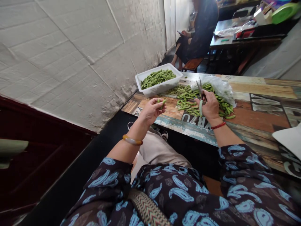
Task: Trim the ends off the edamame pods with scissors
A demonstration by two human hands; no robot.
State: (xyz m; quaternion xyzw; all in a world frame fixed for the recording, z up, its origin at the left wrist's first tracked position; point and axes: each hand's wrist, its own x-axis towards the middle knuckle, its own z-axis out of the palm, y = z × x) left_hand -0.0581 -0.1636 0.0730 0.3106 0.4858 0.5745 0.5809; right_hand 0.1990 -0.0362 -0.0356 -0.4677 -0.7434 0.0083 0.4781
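Between the fingertips of my left hand (153, 110) is a green edamame pod (162, 102), held just off the table's near edge. My right hand (210, 106) grips a pair of scissors (200, 88) with pale handles, blades pointing up and away. Beneath and around that hand, loose edamame pods (188, 105) lie on the table. More pods spill from a clear plastic bag (222, 88) just beyond it. A white plastic tub (162, 87) heaped with pods stands at the table's far left, and small green trimmings (180, 91) lie beside it.
The wood-patterned table (263, 122) stretches to the right, with a white object (289, 141) at its right edge. A pale wall (94, 47) rises on the left. Further back, a seated person (199, 34) holds a phone near another table (221, 42).
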